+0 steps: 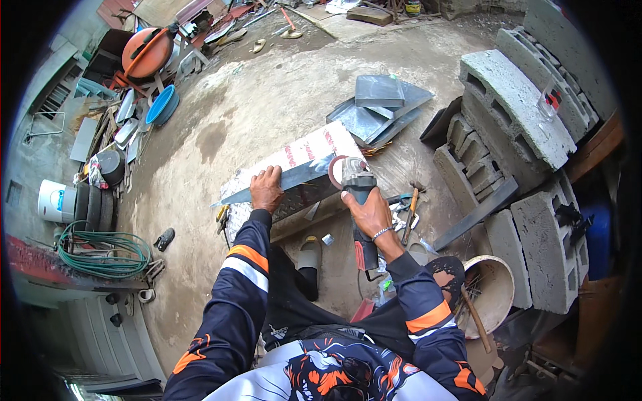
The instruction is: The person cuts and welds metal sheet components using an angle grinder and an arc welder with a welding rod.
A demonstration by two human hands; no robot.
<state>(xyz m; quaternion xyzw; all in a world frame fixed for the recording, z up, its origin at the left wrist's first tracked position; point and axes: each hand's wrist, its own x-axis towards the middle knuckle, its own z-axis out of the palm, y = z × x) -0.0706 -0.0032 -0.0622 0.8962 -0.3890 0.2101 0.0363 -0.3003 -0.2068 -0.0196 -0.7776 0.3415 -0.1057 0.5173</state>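
A dark angle grinder (358,182) is gripped by the right hand (370,217), its fingers wrapped around the body, in a concrete-floored yard. A tapered grey metal strip (299,176) is held down by the left hand (267,192), laid across it with fingers close together; whether the strip is also pinched from beneath cannot be told. The strip is laid along a white panel (326,140) printed with repeated red lettering, and its wide end is met or overhung by the grinder's disc (338,172); exact contact cannot be made out. Orange sparks (374,152) are seen just beyond the disc. Grey metal sheets (379,91) are stacked on the floor past the panel, and hollow concrete blocks (515,110) are piled to the right. A hammer (412,208) is seen near the right hand. A white emblem (279,332) is borne by the dark trousers. A white bucket (56,200) at far left is marked with a blue label, and a yellow label is carried by a container (412,8) at the top, its print too small to be read.
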